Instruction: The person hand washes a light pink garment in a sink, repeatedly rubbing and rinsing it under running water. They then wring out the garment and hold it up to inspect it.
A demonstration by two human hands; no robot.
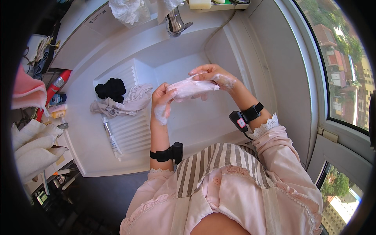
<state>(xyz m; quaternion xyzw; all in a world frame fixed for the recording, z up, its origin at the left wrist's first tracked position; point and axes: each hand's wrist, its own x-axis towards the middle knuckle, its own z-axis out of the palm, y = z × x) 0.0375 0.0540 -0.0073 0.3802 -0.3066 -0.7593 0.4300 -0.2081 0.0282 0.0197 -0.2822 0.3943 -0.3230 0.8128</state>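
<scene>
Stretched between my two hands is a wet, pale pink cloth item [192, 88], held above the basin of a white laundry sink [188, 120]. My left hand [163, 95] grips one end, the thumb lying on top of the fabric. At the other end, my right hand [213, 75] pinches the cloth with bent fingers. Soap suds cling to both wrists and the backs of the hands. Left of my left hand, a black cloth item [111, 89] and a crumpled pale grey-pink garment [126, 101] lie on the sink's ribbed washboard [132, 129].
A white tube [112, 138] lies along the washboard's left side. Over the basin's far edge hangs a metal faucet [175, 23]. A soap bar [199, 4] sits in a tray at the back. Small bottles [58, 100] and draped cloths [38, 147] line the left; a window [343, 67] is at right.
</scene>
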